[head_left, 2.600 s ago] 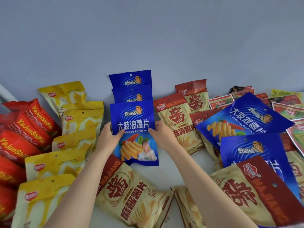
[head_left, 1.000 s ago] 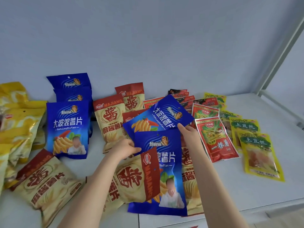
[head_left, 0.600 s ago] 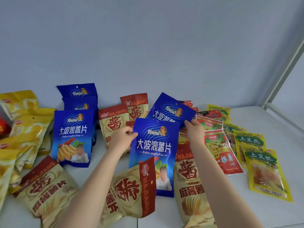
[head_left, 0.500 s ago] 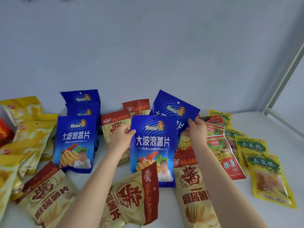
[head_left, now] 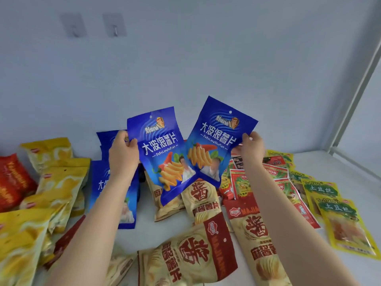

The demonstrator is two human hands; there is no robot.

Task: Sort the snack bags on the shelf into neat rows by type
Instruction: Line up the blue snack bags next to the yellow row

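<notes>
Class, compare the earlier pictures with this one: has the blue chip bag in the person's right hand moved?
Yes. The right hand has lifted the blue chip bag up off the Majiang bags; it now hangs before the back wall.

L hand up, pinches left blue bag | R hand up, pinches right blue bag

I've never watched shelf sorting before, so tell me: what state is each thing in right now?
left hand: grips a blue chip bag's edge.
right hand: grips another's edge.
left blue chip bag: held up, tilted.
right blue chip bag: held up, tilted, overlapping the left one.
shelved blue chip bags: lying in an overlapped row.
yellow bags: overlapped row.
Majiang bags: scattered, unaligned.
TuDouSi packets: overlapped row.
</notes>
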